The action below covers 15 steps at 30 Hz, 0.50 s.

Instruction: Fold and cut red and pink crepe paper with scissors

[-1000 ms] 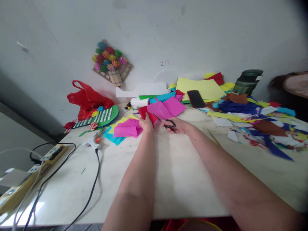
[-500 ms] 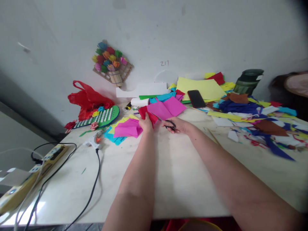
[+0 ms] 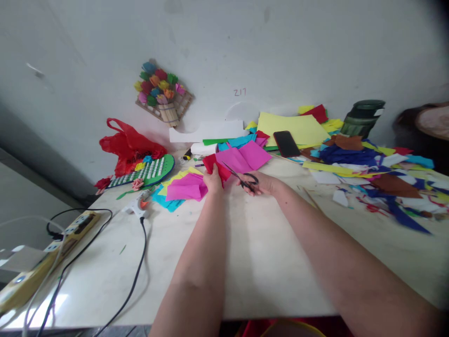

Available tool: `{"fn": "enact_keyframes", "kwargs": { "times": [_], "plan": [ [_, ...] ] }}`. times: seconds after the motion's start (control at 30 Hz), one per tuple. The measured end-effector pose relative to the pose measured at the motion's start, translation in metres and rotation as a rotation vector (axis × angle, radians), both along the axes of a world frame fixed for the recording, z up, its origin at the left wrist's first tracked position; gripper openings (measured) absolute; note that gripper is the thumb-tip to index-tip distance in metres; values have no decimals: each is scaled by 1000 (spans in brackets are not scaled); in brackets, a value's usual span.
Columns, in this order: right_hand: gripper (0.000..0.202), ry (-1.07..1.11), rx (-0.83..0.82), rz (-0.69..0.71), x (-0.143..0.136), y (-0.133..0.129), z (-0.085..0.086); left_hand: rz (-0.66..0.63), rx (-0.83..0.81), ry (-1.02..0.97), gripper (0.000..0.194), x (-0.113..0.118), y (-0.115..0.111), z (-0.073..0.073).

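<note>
Pinched between the fingers of my left hand (image 3: pixel 213 179) is a piece of red paper (image 3: pixel 209 162), held above the table. My right hand (image 3: pixel 261 183) grips the black-handled scissors (image 3: pixel 241 178) by their loops. The blades point left toward the red paper and lie across or close to its right edge; I cannot tell whether they touch it. Behind the red paper lies a large magenta sheet (image 3: pixel 250 157). Left of my left hand, a folded magenta sheet (image 3: pixel 185 187) rests over yellow paper (image 3: pixel 164 187) and blue paper (image 3: pixel 167 203).
A glue gun (image 3: pixel 138 206) with a black cord lies at left, near a power strip (image 3: pixel 52 252). A green board (image 3: pixel 161 169) and red plastic bag (image 3: pixel 126 145) stand behind. A phone (image 3: pixel 286 143), paper scraps (image 3: pixel 393 182) and a green bottle (image 3: pixel 361 119) occupy the right.
The scissors have swung slightly, so more of the blades shows beside the red paper. My right hand has shifted a little; my left hand still holds the paper in nearly the same place.
</note>
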State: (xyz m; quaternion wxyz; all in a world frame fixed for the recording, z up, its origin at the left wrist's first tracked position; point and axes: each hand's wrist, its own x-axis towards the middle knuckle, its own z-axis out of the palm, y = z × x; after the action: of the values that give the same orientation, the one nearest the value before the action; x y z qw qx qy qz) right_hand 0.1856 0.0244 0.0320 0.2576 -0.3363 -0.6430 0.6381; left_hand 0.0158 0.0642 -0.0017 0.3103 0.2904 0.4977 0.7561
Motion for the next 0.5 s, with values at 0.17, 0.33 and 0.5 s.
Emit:
{"fn": "enact_keyframes", "kwargs": {
  "times": [0.17, 0.33, 0.5],
  "plan": [
    [45, -1, 14, -22, -1, 3, -3, -12, -7, -13, 32, 4, -5, 5],
    [46, -7, 32, -39, -2, 3, -5, -27, 7, -18, 33, 7, -6, 6],
    [46, -31, 47, -60, -5, 2, -4, -13, 13, -17, 31, 9, -7, 7]
  ]
}}
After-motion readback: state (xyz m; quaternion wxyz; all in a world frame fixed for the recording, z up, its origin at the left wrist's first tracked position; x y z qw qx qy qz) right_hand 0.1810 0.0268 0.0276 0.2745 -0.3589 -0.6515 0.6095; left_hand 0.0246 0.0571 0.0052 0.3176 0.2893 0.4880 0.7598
